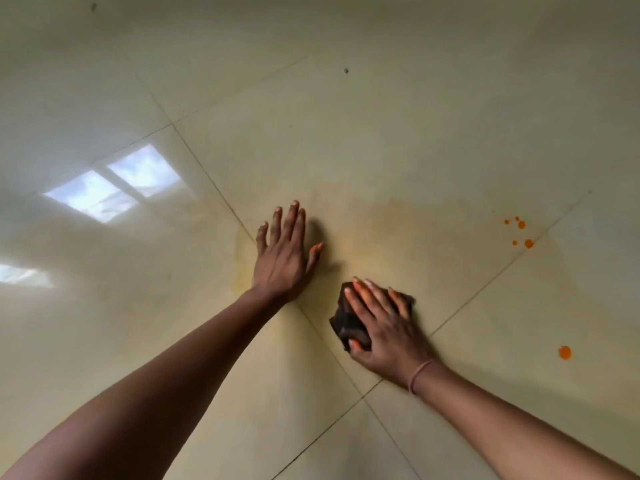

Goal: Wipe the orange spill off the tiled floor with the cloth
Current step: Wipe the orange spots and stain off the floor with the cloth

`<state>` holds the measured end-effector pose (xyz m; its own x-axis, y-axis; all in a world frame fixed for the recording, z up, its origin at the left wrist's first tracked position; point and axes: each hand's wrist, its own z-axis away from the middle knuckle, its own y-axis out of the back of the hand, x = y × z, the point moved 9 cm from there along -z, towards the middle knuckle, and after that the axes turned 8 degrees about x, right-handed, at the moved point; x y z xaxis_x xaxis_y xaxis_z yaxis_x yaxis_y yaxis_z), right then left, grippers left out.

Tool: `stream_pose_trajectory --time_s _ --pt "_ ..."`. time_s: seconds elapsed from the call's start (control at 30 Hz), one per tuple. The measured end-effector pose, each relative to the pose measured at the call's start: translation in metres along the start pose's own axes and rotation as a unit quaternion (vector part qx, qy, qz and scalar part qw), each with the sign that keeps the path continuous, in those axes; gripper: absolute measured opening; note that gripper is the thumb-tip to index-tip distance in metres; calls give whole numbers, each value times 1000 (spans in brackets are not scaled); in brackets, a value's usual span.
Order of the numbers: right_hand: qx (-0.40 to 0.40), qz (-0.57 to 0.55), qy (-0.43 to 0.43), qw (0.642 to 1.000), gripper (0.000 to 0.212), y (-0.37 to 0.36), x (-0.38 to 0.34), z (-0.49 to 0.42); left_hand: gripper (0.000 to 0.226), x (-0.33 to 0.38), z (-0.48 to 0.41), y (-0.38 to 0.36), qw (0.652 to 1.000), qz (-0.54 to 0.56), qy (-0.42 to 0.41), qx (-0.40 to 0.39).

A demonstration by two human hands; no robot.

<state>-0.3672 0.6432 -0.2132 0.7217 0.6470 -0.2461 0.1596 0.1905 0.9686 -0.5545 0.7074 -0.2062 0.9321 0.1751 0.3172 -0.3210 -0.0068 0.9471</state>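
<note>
A dark brown cloth (pixel 346 323) lies bunched on the cream tiled floor (pixel 381 133). My right hand (pixel 384 327) presses flat on the cloth, fingers straight, thumb along its near edge. My left hand (pixel 284 251) rests flat on the floor to the cloth's upper left, fingers spread. A faint yellowish smear (pixel 398 230) covers the tile beyond both hands. Several small orange drops (pixel 521 232) sit far right of the smear, and one larger orange drop (pixel 565 352) lies to the right of my right forearm.
Dark grout lines cross under my hands and meet near my right wrist (pixel 363 396). A bright window reflection (pixel 114 188) shines on the tiles at the left. A small dark speck (pixel 346 71) lies farther out.
</note>
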Motion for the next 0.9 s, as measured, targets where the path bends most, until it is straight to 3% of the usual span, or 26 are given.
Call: stream_pose_trajectory --time_s 0.03,0.17,0.23,0.33,0.4,0.53,0.67,0.73,0.83,0.9 --pt "14 14 -15 1000 86 5 24 -3 74 16 -7 -5 1000 -2 -26 -13" --pt "78 45 -251 964 81 29 118 -44 76 56 -16 -32 995 4 -82 -48" --pt "98 27 -257 961 81 30 108 -28 78 59 -15 -40 995 4 -84 -51" --pt "42 10 -151 988 81 19 67 40 81 59 -13 -41 996 4 -72 -46" --pt "47 25 -142 988 81 25 95 56 80 78 -18 -41 995 -6 -92 -46" --pt "105 42 -334 936 80 44 175 37 75 154 -35 -50 981 -8 -188 -46" --pt "81 33 -322 943 81 32 152 106 73 231 -32 -75 956 -13 -282 -78" --pt "75 46 -335 938 82 38 181 141 73 259 -21 -88 941 -22 -324 -92" --pt "104 64 -450 885 81 52 237 160 76 272 -12 -107 933 -34 -345 -97" --pt "126 59 -506 851 81 52 228 177 76 274 -10 -114 934 -41 -345 -87"
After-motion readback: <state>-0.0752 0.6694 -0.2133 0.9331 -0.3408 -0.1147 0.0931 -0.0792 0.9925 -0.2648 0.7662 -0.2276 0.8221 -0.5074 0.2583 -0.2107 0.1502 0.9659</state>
